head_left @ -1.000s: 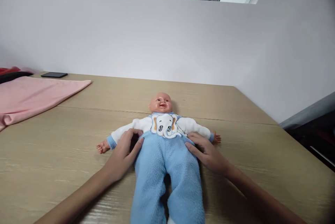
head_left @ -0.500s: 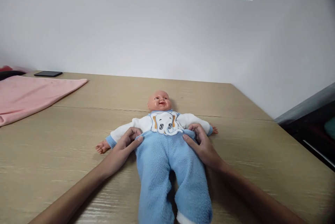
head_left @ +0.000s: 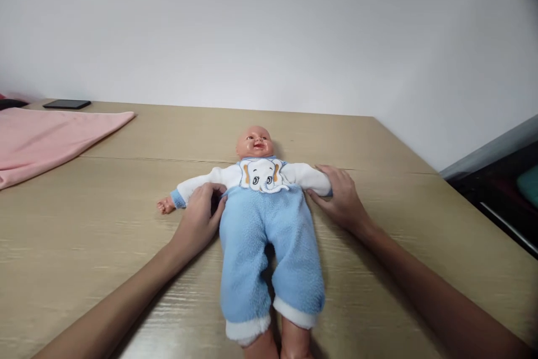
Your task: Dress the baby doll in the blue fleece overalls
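Observation:
A baby doll (head_left: 255, 142) lies on its back on the wooden table (head_left: 105, 224), head pointing away from me. It wears a white top with an elephant picture (head_left: 262, 174) and blue fleece trousers (head_left: 269, 247) with white cuffs; its bare feet show at the bottom edge. My left hand (head_left: 200, 218) is at the doll's side under its arm, fingers curled on the waist edge of the trousers. My right hand (head_left: 341, 199) lies over the doll's other sleeve end, thumb under and fingers over it, hiding the doll's hand.
A pink cloth (head_left: 46, 138) lies on the table at the far left, with a dark phone (head_left: 66, 104) behind it by the white partition wall (head_left: 269, 34). The table's right edge (head_left: 466, 202) drops to a dark area.
The view tilted down, so the trouser cuffs and feet now show. My right hand moved from the trouser waist out to the doll's sleeve end. My left hand stayed at the waist.

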{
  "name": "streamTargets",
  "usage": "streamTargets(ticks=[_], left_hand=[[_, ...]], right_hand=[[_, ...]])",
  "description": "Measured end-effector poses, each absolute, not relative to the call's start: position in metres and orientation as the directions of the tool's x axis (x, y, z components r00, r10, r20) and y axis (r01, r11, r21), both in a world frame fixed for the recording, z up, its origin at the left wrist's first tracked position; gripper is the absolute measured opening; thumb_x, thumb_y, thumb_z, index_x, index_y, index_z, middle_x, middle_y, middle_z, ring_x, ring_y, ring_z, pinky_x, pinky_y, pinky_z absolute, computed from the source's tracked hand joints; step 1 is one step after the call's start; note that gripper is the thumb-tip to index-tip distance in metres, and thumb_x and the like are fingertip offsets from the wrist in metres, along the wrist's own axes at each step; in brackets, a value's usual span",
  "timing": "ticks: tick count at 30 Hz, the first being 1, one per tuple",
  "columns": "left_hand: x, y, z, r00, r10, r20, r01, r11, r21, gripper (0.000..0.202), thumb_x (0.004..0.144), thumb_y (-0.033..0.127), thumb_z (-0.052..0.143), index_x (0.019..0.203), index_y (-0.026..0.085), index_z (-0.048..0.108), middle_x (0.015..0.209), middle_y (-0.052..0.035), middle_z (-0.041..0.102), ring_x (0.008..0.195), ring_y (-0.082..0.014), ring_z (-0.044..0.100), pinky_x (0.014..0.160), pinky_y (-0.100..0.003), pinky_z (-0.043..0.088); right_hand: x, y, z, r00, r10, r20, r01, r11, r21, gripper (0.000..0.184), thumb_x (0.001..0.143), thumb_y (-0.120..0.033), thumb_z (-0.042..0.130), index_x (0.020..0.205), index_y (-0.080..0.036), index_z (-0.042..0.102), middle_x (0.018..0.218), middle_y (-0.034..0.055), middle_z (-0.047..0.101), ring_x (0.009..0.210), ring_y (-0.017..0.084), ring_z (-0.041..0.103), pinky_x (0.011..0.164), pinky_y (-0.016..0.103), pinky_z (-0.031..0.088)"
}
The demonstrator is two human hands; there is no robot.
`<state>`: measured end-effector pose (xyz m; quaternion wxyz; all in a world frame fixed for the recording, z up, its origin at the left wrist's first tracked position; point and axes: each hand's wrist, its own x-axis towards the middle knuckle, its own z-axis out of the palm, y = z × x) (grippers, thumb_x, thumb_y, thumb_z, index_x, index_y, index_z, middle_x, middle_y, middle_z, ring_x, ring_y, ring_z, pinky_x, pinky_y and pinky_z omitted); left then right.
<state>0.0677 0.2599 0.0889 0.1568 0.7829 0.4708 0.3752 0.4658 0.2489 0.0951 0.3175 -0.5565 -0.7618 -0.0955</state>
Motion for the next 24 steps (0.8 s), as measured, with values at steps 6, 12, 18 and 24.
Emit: streamTargets(ticks=[6,12,18,24], left_hand=[[0.068,0.252,0.1,0.205,0.838,0.506,0.61,-0.514,0.603,0.009,0.11,0.03,0.059,0.116,0.024,0.059,0.111,-0.0069,0.066,0.102,-0.0268,0.062,0.093,-0.043,0.05],[0.081,0.229,0.131,0.28,0.711,0.645,0.572,-0.663,0.483,0.014,0.11,0.03,0.061,0.123,0.026,0.057,0.12,-0.0088,0.068,0.118,-0.0306,0.061,0.106,-0.048,0.046],[0.141,0.236,0.165,0.557,0.606,0.568,0.439,-0.795,0.418,0.052,0.103,0.038,0.074,0.148,0.022,0.052,0.157,-0.0175,0.056,0.15,-0.0352,0.048,0.128,-0.052,0.035],[0.189,0.268,0.171,0.636,0.587,0.501,0.416,-0.808,0.418,0.064,0.091,0.035,0.085,0.148,0.019,0.059,0.151,-0.0178,0.064,0.14,-0.0393,0.059,0.121,-0.054,0.044]], right_hand=[[0.483,0.25,0.106,-0.144,0.903,0.404,0.858,0.317,-0.403,0.05,0.093,-0.057,0.08,0.127,-0.022,0.072,0.124,0.0147,0.082,0.113,0.039,0.075,0.099,0.052,0.056],[0.468,0.23,0.141,0.076,0.987,0.14,0.743,0.037,-0.668,0.055,0.082,-0.071,0.086,0.109,-0.024,0.078,0.097,0.0079,0.082,0.085,0.03,0.075,0.074,0.04,0.054],[0.457,0.219,0.158,0.013,0.995,-0.096,0.165,-0.096,-0.982,0.058,0.082,-0.072,0.084,0.113,-0.024,0.083,0.117,0.0107,0.085,0.112,0.034,0.078,0.094,0.045,0.063],[0.435,0.205,0.155,-0.221,0.971,0.091,-0.221,0.041,-0.974,0.042,0.1,-0.051,0.066,0.131,-0.027,0.082,0.138,0.0069,0.08,0.134,0.032,0.071,0.122,0.053,0.052]])
